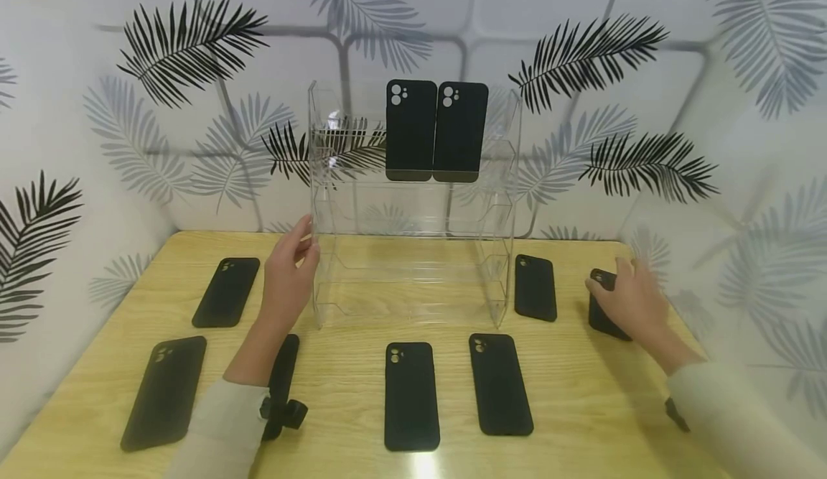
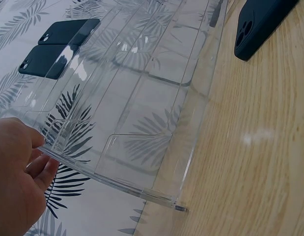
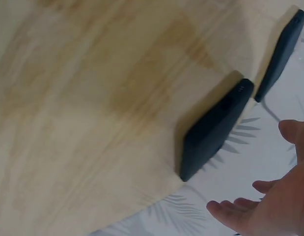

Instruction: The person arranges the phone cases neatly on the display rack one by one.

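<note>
A clear acrylic tiered rack (image 1: 413, 272) stands at the back of the wooden table. My left hand (image 1: 289, 271) holds its left side edge; in the left wrist view, thumb and fingers lie on either side of that panel (image 2: 117, 184). Two black phone cases (image 1: 410, 131) stand side by side on an upper tier. Over at the right, my right hand (image 1: 633, 296) reaches above another phone case (image 1: 604, 317). In the right wrist view its fingers are spread, with a gap between them and that case (image 3: 218, 130).
More black phone cases lie flat: one beside the rack's right foot (image 1: 535, 289), two in front (image 1: 411, 396) (image 1: 500, 386), two on the left (image 1: 226, 292) (image 1: 164, 393). Another case (image 1: 284, 368) is partly hidden under my left forearm. Leaf-patterned wall covering (image 1: 413, 5) rises behind the table.
</note>
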The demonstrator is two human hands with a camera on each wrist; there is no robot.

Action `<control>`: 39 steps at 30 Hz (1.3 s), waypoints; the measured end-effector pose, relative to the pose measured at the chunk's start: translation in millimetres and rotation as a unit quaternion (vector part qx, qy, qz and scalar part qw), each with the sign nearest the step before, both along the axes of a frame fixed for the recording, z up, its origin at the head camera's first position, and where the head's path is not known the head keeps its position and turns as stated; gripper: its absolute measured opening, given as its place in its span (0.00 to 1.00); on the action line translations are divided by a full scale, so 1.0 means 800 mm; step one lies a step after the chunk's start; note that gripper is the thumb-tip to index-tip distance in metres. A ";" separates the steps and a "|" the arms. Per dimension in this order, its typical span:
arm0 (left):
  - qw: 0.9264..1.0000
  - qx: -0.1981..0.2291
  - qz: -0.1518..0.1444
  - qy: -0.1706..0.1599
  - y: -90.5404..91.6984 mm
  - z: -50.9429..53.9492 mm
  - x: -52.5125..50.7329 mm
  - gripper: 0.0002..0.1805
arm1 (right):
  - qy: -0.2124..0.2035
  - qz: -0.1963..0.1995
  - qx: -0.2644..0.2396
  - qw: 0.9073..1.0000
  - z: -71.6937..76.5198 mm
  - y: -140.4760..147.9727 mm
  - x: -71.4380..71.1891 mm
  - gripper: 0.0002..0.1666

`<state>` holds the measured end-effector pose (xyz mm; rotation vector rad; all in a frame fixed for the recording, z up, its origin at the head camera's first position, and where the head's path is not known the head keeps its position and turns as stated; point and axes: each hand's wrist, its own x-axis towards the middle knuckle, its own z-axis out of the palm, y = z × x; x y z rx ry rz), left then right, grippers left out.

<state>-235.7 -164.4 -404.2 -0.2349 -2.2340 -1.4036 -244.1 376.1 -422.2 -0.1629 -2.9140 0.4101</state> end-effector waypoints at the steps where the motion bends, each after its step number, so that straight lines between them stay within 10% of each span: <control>1: 1.000 0.001 0.000 -0.001 0.000 0.000 0.000 0.28 | -0.014 -0.001 -0.001 1.000 -0.004 0.004 -0.001 0.52; 14: 1.000 0.000 0.000 -0.003 0.000 0.000 -0.001 0.28 | -0.122 -0.003 0.011 0.992 -0.036 0.036 -0.021 0.61; 39: 1.000 0.008 0.002 -0.010 0.000 -0.001 0.000 0.28 | -0.105 -0.036 0.012 0.994 -0.035 0.035 -0.034 0.51</control>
